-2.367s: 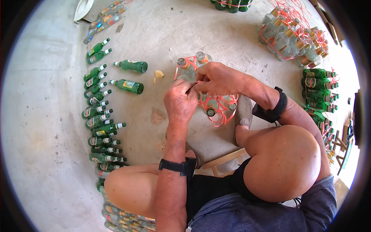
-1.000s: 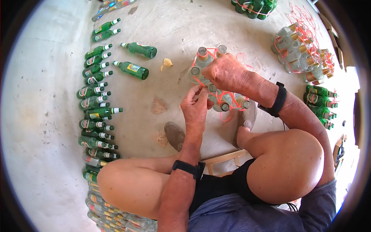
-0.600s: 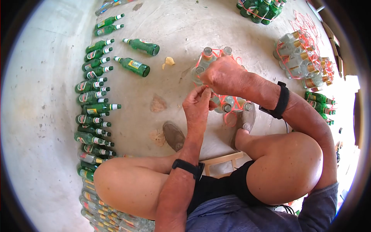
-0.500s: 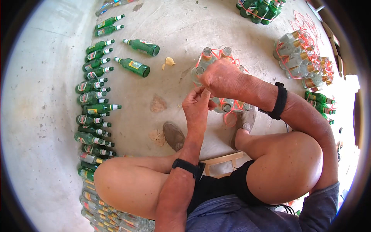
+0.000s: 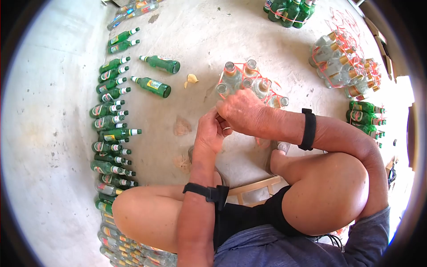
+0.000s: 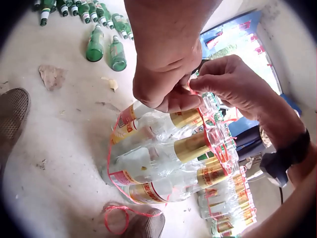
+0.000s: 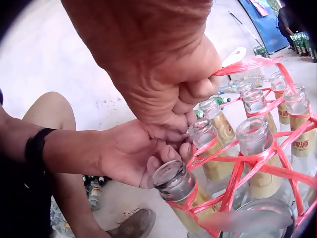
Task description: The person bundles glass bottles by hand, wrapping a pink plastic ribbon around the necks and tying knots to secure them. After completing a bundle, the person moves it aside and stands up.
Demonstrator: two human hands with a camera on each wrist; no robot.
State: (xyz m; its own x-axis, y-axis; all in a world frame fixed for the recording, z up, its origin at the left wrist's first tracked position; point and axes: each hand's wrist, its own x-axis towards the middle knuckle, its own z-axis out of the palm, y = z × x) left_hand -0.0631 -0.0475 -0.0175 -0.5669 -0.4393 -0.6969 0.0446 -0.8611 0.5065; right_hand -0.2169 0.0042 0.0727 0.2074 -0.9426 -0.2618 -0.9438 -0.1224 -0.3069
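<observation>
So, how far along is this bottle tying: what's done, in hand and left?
The clear-bottle bundle at right looks done, pink strands around it. The right hand grips twine beside the front bottles, left hand close by. Left to do, probably: securing that twine; perhaps tying the loose green bottles.

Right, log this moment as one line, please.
left hand: against right, grip hidden; right hand: holding pink twine; clear bottles: upright, necks laced; several green bottles: lying

A row of bottles (image 5: 106, 123) lies on the floor (image 5: 187, 49) at the left, two loose bottles (image 5: 153, 86) just right of it. The middle bundle (image 5: 232, 78) stands before the knees (image 5: 327, 191) — another bundle (image 5: 291, 13) farther ahead, more bundles (image 5: 331, 62) off right.
</observation>
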